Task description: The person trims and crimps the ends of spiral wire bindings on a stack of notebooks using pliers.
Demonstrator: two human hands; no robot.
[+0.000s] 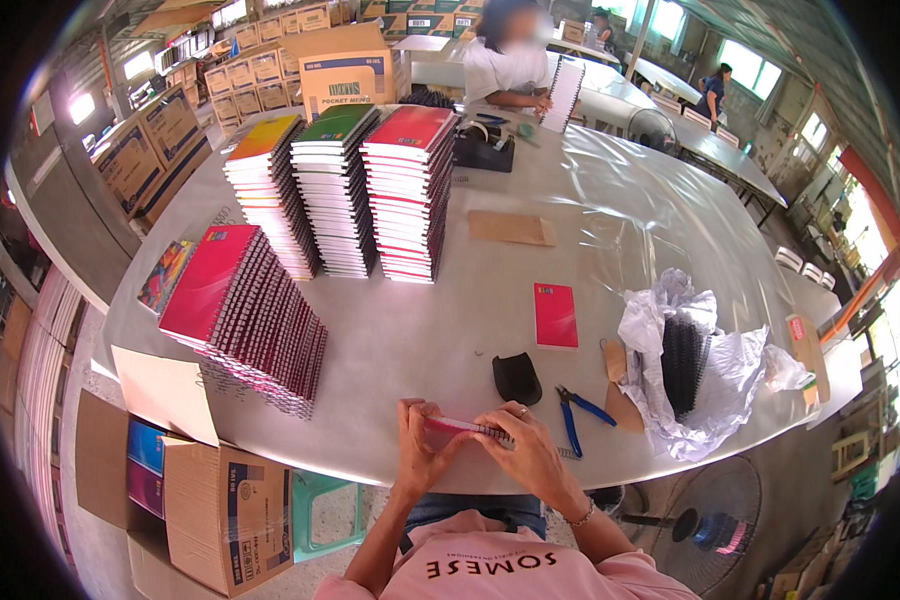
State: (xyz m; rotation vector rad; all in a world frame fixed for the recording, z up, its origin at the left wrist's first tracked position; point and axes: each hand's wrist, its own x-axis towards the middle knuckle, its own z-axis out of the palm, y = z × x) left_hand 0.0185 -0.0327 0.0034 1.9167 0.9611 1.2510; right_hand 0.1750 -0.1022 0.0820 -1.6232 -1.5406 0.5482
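Observation:
Between my two hands, just above the table's near edge, is a small spiral notebook (454, 424) with a pinkish-red cover, seen nearly edge-on. My left hand (419, 440) grips its left end, fingers closed on it. At the other end, my right hand (520, 445) closes around the coil side, where dark wire loops show. Beyond my right hand lie a curved black piece (517, 379) and blue-handled pliers (578, 416). A flat red notebook (556, 316) rests farther back. To the right, crumpled white paper (735, 390) wraps a bundle of black binding coils (683, 365).
Tall notebook stacks stand at left: red spiral-bound (240, 310), yellow (268, 190), green (332, 190) and red (407, 190). An open carton (210, 510) sits below the table's left edge. A fan (705, 525) stands at lower right. Across the table, another person (510, 75) holds a notebook (563, 95).

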